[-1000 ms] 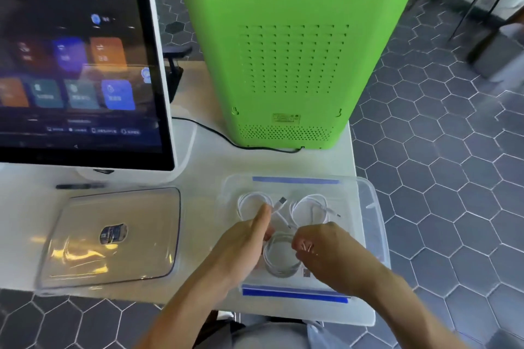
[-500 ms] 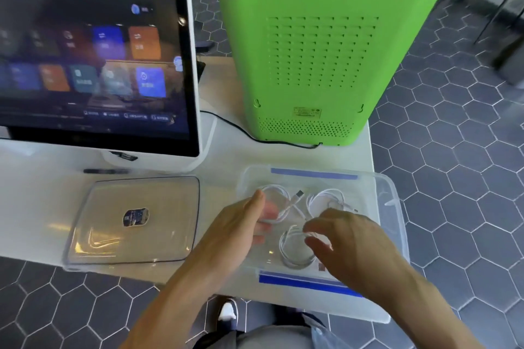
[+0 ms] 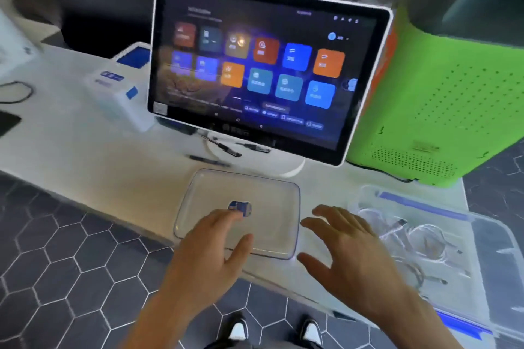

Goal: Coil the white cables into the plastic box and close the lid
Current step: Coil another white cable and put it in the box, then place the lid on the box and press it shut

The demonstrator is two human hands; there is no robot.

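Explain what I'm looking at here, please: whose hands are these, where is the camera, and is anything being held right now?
There is no machine; a person works with bare hands, and the single camera sits on their head, looking forward and down. The left hand reaches over the clear lid, which lies flat on the white table; whether it touches the lid is unclear. The right hand is spread open between the lid and the plastic box. Neither hand holds anything. The white cables lie coiled inside the box, which has no lid on. Behind stand a touchscreen and a green cabinet. The picture is blurred by motion.
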